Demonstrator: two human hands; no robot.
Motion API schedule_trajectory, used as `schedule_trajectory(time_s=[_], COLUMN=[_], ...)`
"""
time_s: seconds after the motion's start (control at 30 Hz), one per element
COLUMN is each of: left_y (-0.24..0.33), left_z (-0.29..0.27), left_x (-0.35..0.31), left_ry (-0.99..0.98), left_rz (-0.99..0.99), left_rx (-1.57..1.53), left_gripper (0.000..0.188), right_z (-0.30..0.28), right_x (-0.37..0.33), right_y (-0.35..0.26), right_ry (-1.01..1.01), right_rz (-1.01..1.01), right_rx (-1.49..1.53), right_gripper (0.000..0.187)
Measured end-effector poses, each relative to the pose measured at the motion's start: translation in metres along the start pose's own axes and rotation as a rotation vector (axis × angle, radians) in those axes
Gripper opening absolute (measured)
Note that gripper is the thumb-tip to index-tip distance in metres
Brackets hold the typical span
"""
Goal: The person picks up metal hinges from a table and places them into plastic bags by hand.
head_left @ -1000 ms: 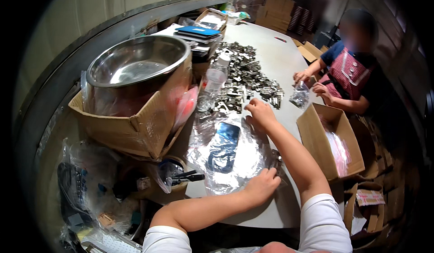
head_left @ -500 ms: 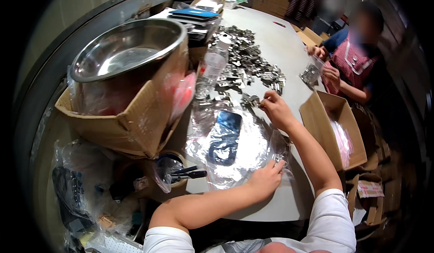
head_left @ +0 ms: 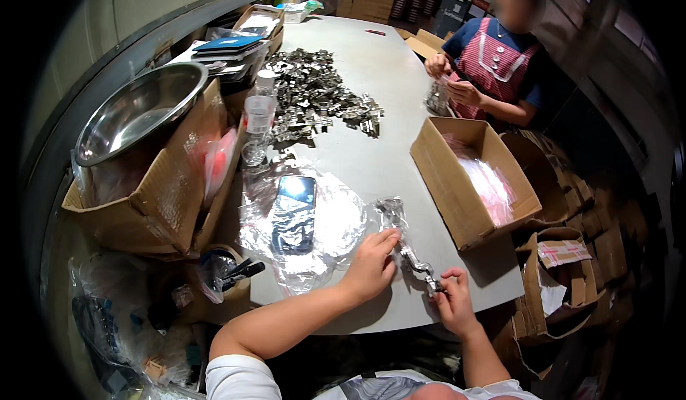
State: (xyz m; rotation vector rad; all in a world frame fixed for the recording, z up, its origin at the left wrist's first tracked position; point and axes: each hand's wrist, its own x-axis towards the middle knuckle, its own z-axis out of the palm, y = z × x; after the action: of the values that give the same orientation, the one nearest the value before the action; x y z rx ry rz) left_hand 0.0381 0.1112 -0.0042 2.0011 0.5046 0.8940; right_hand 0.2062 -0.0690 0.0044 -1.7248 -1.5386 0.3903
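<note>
My left hand [head_left: 373,266] is closed, pinching the edge of a small clear plastic bag [head_left: 391,208] near the table's front right. A few shiny metal parts [head_left: 414,258], like small hinges, lie in a line from the bag toward my right hand. My right hand [head_left: 457,306] grips the nearest of these metal parts between thumb and fingers. Left of my left hand, a dark smartphone [head_left: 294,216] rests on flat clear plastic bags [head_left: 336,218]. Farther back is a large heap of similar metal parts [head_left: 307,89].
A clear bottle [head_left: 259,114] stands beside the heap. On the left, a steel basin [head_left: 143,114] sits on a cardboard box [head_left: 164,214]. An open carton [head_left: 457,186] of plastic bags stands at right. Across the table, a co-worker [head_left: 496,64] holds a bag of parts.
My right hand has come back from near the heap to the front right, with metal parts now by the small bag. My left hand still pinches the bag. The view has shifted right.
</note>
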Motion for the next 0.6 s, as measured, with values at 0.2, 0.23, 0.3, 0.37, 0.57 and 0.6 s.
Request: schedule_trajectory(time_s=[0.2, 0.23, 0.3, 0.37, 0.57, 0.6], left_y=[0.011, 0.007, 0.013, 0.018, 0.028, 0.029], left_z=[0.001, 0.001, 0.001, 0.003, -0.008, -0.008], left_x=[-0.001, -0.001, -0.006, -0.006, -0.009, -0.009], left_ry=[0.011, -0.002, -0.052, -0.109, -0.091, -0.116], left_rz=[0.322, 0.384, 0.398, 0.424, 0.465, 0.514], left_rx=[0.29, 0.377, 0.37, 0.344, 0.33, 0.319], left_gripper=[0.055, 0.055, 0.055, 0.056, 0.055, 0.055], right_z=[0.046, 0.051, 0.059, 0.066, 0.064, 0.062], right_x=[0.013, 0.02, 0.027, 0.031, 0.032, 0.035], right_y=[-0.021, -0.028, -0.036, -0.033, -0.027, -0.027], right_ry=[0.208, 0.203, 0.271, 0.28, 0.508, 0.503], right_rz=[0.405, 0.521, 0.582, 0.541, -0.372, -0.371], right_rx=[1.299, 1.474, 1.532, 1.556, -0.581, -0.583], right_gripper=[0.01, 0.011, 0.011, 0.011, 0.02, 0.02])
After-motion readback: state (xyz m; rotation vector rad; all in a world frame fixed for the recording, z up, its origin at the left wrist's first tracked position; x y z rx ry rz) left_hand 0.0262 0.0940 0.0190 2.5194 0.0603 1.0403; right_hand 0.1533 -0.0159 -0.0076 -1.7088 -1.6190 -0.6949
